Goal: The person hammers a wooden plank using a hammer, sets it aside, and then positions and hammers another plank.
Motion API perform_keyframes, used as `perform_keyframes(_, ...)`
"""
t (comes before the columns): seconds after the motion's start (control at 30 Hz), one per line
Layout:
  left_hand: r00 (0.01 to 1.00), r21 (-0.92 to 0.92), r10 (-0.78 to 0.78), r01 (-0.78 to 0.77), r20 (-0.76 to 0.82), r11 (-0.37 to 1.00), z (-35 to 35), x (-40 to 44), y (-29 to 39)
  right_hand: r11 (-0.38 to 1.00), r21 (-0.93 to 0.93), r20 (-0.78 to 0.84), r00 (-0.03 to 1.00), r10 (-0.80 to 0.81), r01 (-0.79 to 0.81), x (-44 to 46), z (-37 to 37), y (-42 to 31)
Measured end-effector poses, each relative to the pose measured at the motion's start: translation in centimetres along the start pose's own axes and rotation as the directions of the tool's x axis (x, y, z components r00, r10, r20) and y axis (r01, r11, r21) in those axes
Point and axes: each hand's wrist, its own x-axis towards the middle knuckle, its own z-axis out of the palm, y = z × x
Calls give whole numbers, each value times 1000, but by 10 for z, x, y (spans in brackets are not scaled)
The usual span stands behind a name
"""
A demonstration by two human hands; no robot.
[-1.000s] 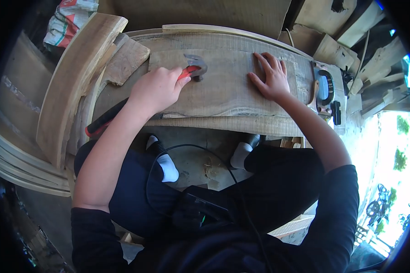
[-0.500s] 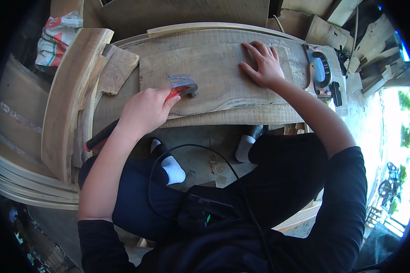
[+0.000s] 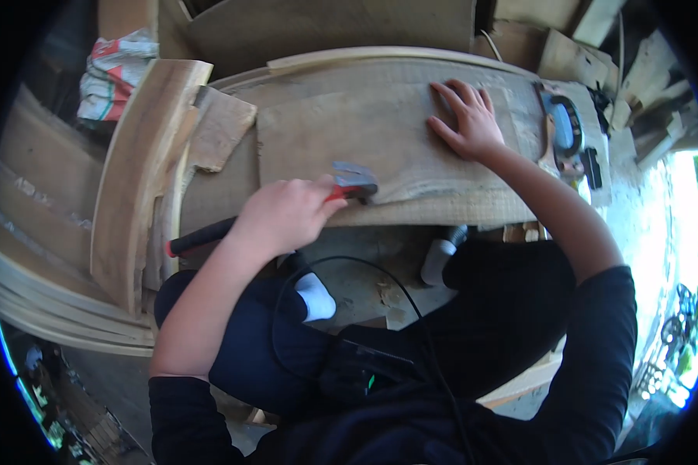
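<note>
My left hand (image 3: 287,215) is closed round a claw hammer (image 3: 355,184) near its grey metal head. Its red neck shows by my fingers, and the black handle runs back under my forearm to a red-tipped end. The hammer head is over the near, wavy edge of a wooden board (image 3: 341,124); whether it touches the wood I cannot tell. That board lies flat on a larger wooden slab. My right hand (image 3: 471,124) rests on the board's right part, fingers spread, holding nothing.
Planks (image 3: 143,178) and a broken wood piece (image 3: 223,128) stand at the left. At the slab's right end lie a brush (image 3: 549,147) and a blue tool with a black handle (image 3: 570,124). A printed sack (image 3: 116,77) sits back left. A black cable (image 3: 364,263) loops over my lap.
My left hand has moved the hammer rightward and toward me, to the board's near edge. My right hand keeps its place on the board. The whole view has shifted slightly.
</note>
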Motion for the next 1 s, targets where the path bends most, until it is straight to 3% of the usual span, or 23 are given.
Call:
perform_keyframes(0.1,999,36,17,-15,-42,999,-1,8,6,998,36,56,997,51,-53,-3,-6,0)
perform_keyframes(0.17,993,75,-49,41,107,996,-5,11,8,998,52,62,997,36,-39,0,-7,0)
perform_keyframes(0.23,989,79,0,-12,147,997,-12,12,10,997,67,74,997,31,-36,0,-9,-2)
perform_keyframes(0.43,995,16,99,-99,-8,995,3,32,1,996,66,103,993,49,-56,0,-11,-1)
perform_keyframes(0.5,996,-42,81,-83,-49,996,14,38,-3,997,62,107,993,47,-53,2,-9,3)
perform_keyframes(0.6,998,10,49,-49,-49,999,-6,37,5,998,55,64,998,16,-19,-1,1,12)
perform_keyframes(0.67,975,-17,48,-53,-218,998,5,45,3,998,57,61,998,6,-9,3,5,11)
perform_keyframes(0.77,995,70,39,-33,-95,997,-2,45,-2,990,118,107,992,62,-75,2,-8,-3)
perform_keyframes(0.8,990,8,-21,22,-142,1000,-10,41,0,987,116,138,986,97,-114,4,-16,-13)
perform_keyframes(0.83,984,44,26,-19,-174,999,-11,42,0,987,93,138,984,116,-129,5,-20,-20)
perform_keyframes(0.87,968,-49,-2,-10,-250,999,-10,40,0,971,181,168,978,125,-156,7,-27,-24)
perform_keyframes(1.0,994,39,-103,105,-45,994,-8,52,-1,992,86,118,990,83,-94,2,-21,-12)
